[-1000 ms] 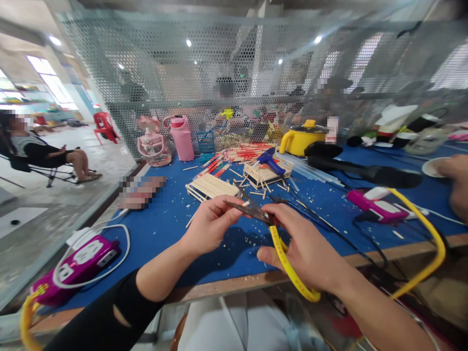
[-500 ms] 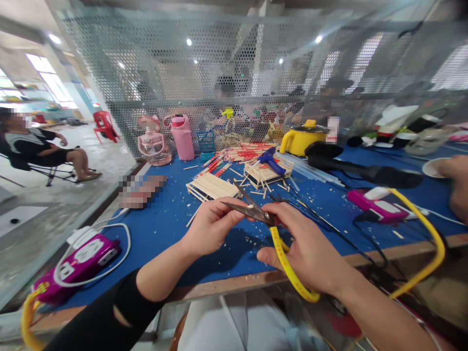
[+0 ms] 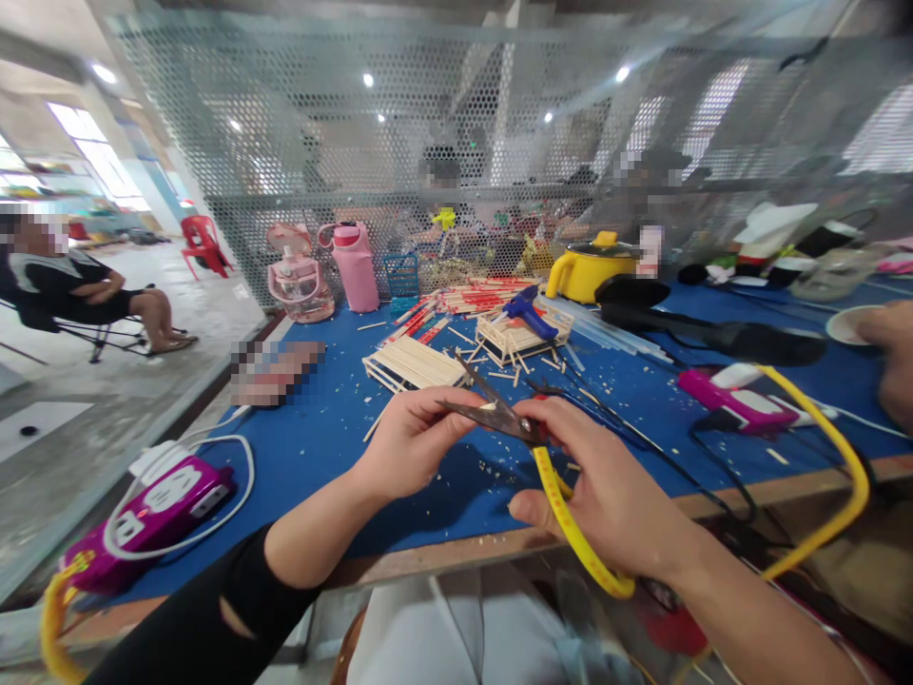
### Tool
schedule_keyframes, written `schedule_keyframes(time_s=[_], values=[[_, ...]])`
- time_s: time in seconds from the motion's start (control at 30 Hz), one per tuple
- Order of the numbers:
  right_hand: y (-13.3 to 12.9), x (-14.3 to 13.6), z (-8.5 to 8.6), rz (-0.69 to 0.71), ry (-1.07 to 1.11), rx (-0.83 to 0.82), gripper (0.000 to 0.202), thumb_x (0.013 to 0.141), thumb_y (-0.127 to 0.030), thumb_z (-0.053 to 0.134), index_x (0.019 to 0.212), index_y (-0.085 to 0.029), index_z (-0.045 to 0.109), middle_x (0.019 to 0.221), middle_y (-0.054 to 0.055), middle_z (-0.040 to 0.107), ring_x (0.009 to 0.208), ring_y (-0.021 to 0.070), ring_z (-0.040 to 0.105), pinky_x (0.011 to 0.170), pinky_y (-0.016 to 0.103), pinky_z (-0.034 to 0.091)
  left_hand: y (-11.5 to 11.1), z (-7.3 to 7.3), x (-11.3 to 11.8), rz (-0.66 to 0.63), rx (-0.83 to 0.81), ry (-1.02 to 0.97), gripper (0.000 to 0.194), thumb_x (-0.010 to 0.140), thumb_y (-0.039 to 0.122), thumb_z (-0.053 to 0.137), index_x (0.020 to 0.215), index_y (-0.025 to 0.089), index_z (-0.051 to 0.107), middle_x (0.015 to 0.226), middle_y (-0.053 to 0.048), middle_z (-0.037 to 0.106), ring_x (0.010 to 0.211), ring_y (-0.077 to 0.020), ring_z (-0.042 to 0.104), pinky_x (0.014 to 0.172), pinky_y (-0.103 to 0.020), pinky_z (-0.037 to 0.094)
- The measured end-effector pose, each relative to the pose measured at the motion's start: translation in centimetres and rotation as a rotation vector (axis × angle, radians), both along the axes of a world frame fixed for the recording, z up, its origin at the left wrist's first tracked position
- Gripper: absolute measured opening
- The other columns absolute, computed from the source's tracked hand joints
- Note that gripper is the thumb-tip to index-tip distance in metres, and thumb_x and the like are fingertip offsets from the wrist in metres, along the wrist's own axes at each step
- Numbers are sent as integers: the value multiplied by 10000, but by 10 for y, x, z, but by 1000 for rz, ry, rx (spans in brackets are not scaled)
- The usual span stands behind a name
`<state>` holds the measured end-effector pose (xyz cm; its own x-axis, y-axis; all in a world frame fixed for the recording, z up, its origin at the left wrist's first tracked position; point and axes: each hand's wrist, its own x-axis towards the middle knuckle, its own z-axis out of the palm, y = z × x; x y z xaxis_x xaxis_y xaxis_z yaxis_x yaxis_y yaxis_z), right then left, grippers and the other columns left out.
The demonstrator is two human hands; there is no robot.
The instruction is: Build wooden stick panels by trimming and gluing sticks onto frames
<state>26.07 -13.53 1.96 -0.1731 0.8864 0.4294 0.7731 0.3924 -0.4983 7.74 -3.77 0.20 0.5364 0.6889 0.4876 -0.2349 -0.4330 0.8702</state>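
My right hand [image 3: 595, 476] grips a pair of scissors [image 3: 503, 419] whose handle is wrapped in yellow tape-like material; the dark blades are parted. My left hand [image 3: 417, 438] is closed in a pinch beside the blades, on a small pale wooden stick [image 3: 489, 406] whose end shows between them. Most of that stick is hidden by my fingers. Just beyond my left hand sits a small slatted frame of wooden sticks [image 3: 414, 363]. Behind the blades, a blue glue gun [image 3: 532, 312] lies on a second stick structure [image 3: 503, 344].
Red-and-white packs of sticks [image 3: 475, 297] lie at the back, near a pink bottle [image 3: 355, 271] and a yellow pot [image 3: 592, 271]. Purple power strips [image 3: 161, 518] with cords lie left and right. A perforated metal screen [image 3: 342, 143] stands behind. Another person's hand [image 3: 895, 357] is at far right.
My right hand and the scissors have shifted slightly right and down. My left hand stays nearly in place. At far left, the seated person's arms have come together across the body.
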Motion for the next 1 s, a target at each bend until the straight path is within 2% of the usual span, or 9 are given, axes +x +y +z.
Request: schedule_keyframes(time_s=[0.17, 0.3, 0.47, 0.6, 0.73, 0.83, 0.93, 1.0], values=[[-1, 1, 1, 34, 45, -24, 572, 685, -438, 720, 1160, -229, 480, 1076, 62, 582, 947, 213, 579, 816, 333, 490, -2, 5, -1, 15, 18, 37, 133, 810, 267, 640, 849, 162, 712, 829, -56, 738, 764, -156, 654, 715, -247, 501], [-1, 3, -1, 100, 111, -50, 574, 693, -406, 718, 1188, -246, 476, 1118, 57, 591, 956, 204, 591, 806, 298, 490, -3, 8, -2, -28, 30, 86, 161, 841, 252, 598, 830, 144, 717, 841, -70, 729, 771, -160, 642, 727, -257, 490], [-2, 4, -1, 122, 142, -59, 496, 732, -395, 679, 1170, -223, 523, 1044, 51, 640, 847, 181, 610, 705, 260, 500, -2, 8, -3, -44, 67, 78, 160, 849, 255, 592, 847, 162, 723, 850, -54, 732, 775, -156, 645, 716, -245, 482], [-1, 3, 1, 70, 90, -65, 444, 741, -398, 680, 1123, -197, 576, 881, 29, 673, 677, 144, 583, 604, 243, 478, -2, 8, -3, -36, 83, 78, 160, 853, 251, 589, 840, 164, 723, 813, -45, 735, 755, -142, 645, 707, -229, 481], [1, 2, 1, -19, 0, -33, 388, 749, -434, 674, 1066, -214, 627, 801, 19, 691, 640, 151, 603, 606, 257, 476, -3, 5, -2, -11, 36, 119, 183, 845, 285, 597, 833, 150, 721, 827, -58, 735, 765, -149, 643, 732, -241, 480], [1, 17, -1, -167, -21, -24, 363, 773, -470, 631, 1053, -239, 625, 805, 27, 705, 643, 174, 632, 600, 278, 483, -3, 3, -1, 16, -6, 151, 204, 844, 316, 597, 878, 152, 713, 814, -57, 736, 751, -143, 633, 731, -245, 475], [-2, 56, -5, -491, -99, -26, 428, 735, -508, 644, 1077, -257, 586, 743, 48, 697, 602, 228, 636, 525, 316, 451, -2, 1, 0, 50, -34, 156, 234, 843, 340, 591, 924, 152, 703, 795, -59, 731, 736, -144, 624, 726, -255, 471], [-7, 91, -7, -685, -272, -111, 418, 717, -457, 664, 1056, -230, 571, 657, 82, 664, 565, 270, 625, 492, 342, 405, -2, 1, 1, 58, -53, 159, 245, 843, 350, 586, 929, 149, 697, 789, -61, 723, 724, -141, 613, 703, -253, 463]])
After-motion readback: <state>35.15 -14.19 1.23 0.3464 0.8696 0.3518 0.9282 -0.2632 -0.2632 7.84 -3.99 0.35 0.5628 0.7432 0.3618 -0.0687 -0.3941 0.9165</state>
